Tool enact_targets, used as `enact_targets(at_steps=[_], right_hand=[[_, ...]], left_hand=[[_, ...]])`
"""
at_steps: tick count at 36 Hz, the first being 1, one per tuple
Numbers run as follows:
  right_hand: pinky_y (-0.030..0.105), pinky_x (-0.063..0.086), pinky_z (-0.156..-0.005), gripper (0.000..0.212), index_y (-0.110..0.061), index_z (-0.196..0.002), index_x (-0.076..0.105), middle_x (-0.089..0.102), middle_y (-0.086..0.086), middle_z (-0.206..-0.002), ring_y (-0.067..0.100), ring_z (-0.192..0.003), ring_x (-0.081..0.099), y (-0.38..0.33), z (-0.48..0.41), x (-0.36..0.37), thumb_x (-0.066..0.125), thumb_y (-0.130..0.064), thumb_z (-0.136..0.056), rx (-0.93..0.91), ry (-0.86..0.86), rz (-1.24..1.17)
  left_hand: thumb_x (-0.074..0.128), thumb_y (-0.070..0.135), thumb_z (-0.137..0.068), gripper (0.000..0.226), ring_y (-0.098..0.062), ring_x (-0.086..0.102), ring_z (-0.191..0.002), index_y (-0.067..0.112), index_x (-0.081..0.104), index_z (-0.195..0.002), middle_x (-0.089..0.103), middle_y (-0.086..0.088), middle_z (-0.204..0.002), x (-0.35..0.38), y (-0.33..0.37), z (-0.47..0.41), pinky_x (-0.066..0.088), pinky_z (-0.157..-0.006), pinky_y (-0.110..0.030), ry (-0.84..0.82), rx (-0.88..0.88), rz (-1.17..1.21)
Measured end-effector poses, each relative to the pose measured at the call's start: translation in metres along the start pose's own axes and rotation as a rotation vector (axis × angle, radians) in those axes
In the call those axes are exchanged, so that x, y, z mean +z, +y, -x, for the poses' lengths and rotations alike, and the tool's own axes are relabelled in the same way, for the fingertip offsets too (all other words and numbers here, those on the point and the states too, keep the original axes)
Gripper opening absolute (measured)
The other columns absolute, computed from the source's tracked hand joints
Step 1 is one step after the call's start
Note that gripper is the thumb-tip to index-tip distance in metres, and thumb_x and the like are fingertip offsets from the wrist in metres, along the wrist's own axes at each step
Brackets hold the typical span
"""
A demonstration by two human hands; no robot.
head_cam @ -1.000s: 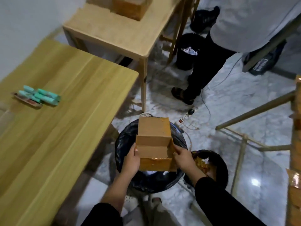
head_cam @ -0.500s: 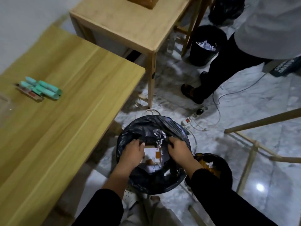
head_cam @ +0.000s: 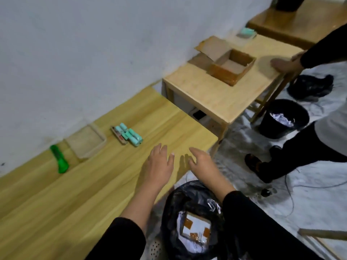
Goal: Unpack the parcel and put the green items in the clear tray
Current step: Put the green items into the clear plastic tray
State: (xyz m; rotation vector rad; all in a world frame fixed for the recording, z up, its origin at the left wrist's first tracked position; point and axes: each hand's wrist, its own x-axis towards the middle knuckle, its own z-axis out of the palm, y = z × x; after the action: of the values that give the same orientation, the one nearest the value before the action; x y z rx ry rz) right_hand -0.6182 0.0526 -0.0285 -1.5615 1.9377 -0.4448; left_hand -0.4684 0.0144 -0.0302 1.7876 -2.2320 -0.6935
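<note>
Hovering: left hand & right hand empty, fingers splayed | mint cylindrical green items beyond left fingertips, smooth plastic | rectangular clear tray further left, on wood-grain table | no legible text

Smooth pale wood table; glossy black plastic bin liner.

On the bench, by the wall: cutter leftmost, tray right of it, rolls right again. Bin on floor off bench's right edge, parcel inside.
</note>
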Motion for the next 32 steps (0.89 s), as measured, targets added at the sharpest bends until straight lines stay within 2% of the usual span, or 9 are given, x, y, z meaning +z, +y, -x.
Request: enact_targets(at_steps=[5,10,14,19,21,23,26,32], right_hand=[[0.03,0.031,-0.11,0.046,-0.007,-0.141,0.036,0.04,0.01,-0.147,0.022,-0.136,0.037,-0.058,-0.042,0.025,0.043,-0.018,-0.096,-0.116,-0.047,0.026],[0.033,0.032,-0.11,0.052,-0.011,-0.143,0.032,0.035,0.01,-0.149,0.023,-0.138,0.032,-0.107,-0.09,0.07,0.047,-0.023,-0.094,-0.174,-0.089,0.054],[0.036,0.032,-0.111,0.063,-0.016,-0.145,0.022,0.026,0.008,-0.152,0.023,-0.139,0.026,-0.138,-0.126,0.104,0.05,-0.032,-0.091,-0.171,-0.094,0.087],[0.04,0.036,-0.106,0.076,-0.018,-0.144,0.018,0.033,0.008,-0.147,0.025,-0.134,0.032,-0.158,-0.165,0.14,0.052,-0.05,-0.084,-0.171,-0.025,0.255],[0.043,0.037,-0.102,0.081,-0.021,-0.145,0.013,0.033,0.006,-0.146,0.026,-0.132,0.034,-0.162,-0.174,0.149,0.05,-0.056,-0.083,-0.139,-0.035,0.325],[0.043,0.039,-0.097,0.083,-0.021,-0.146,0.009,0.036,0.007,-0.142,0.028,-0.127,0.037,-0.165,-0.18,0.154,0.046,-0.06,-0.083,-0.133,-0.023,0.422],[0.041,0.042,-0.09,0.08,-0.019,-0.147,0.006,0.041,0.008,-0.137,0.029,-0.12,0.041,-0.168,-0.185,0.159,0.04,-0.058,-0.087,-0.152,0.032,0.512],[0.04,0.047,-0.081,0.073,-0.014,-0.147,0.012,0.046,0.011,-0.128,0.03,-0.108,0.053,-0.173,-0.192,0.164,0.04,-0.048,-0.089,-0.157,0.049,0.491]], left_hand=[[0.045,0.028,-0.095,0.043,-0.036,0.041,-0.126,0.002,0.047,-0.13,0.046,-0.021,-0.135,-0.058,-0.074,-0.026,0.034,-0.105,-0.042,0.281,-0.196,0.073],[0.046,0.026,-0.095,0.049,-0.038,0.028,-0.136,-0.001,0.04,-0.135,0.032,-0.026,-0.145,-0.097,-0.162,-0.039,0.025,-0.113,-0.045,0.427,-0.478,0.112],[0.046,0.026,-0.095,0.057,-0.041,0.025,-0.136,-0.006,0.03,-0.138,0.029,-0.029,-0.145,-0.106,-0.219,-0.047,0.025,-0.113,-0.048,0.448,-0.606,0.172],[0.04,0.022,-0.098,0.063,-0.031,0.012,-0.144,-0.005,0.011,-0.146,0.011,-0.021,-0.155,-0.1,-0.25,-0.062,0.012,-0.116,-0.033,0.444,-0.617,0.292],[0.038,0.023,-0.099,0.061,-0.026,0.008,-0.145,-0.003,0.01,-0.147,0.008,-0.016,-0.157,-0.096,-0.255,-0.07,0.009,-0.115,-0.027,0.427,-0.622,0.335],[0.037,0.022,-0.099,0.06,-0.027,0.012,-0.145,0.0,0.01,-0.147,0.011,-0.018,-0.156,-0.09,-0.262,-0.077,0.011,-0.115,-0.027,0.417,-0.617,0.389],[0.035,0.019,-0.099,0.057,-0.027,0.017,-0.144,0.002,0.011,-0.148,0.016,-0.018,-0.156,-0.081,-0.273,-0.082,0.013,-0.115,-0.028,0.418,-0.598,0.45],[0.031,0.015,-0.1,0.053,-0.021,0.016,-0.145,0.008,0.01,-0.149,0.014,-0.008,-0.157,-0.077,-0.277,-0.084,0.009,-0.107,-0.014,0.447,-0.553,0.529]])
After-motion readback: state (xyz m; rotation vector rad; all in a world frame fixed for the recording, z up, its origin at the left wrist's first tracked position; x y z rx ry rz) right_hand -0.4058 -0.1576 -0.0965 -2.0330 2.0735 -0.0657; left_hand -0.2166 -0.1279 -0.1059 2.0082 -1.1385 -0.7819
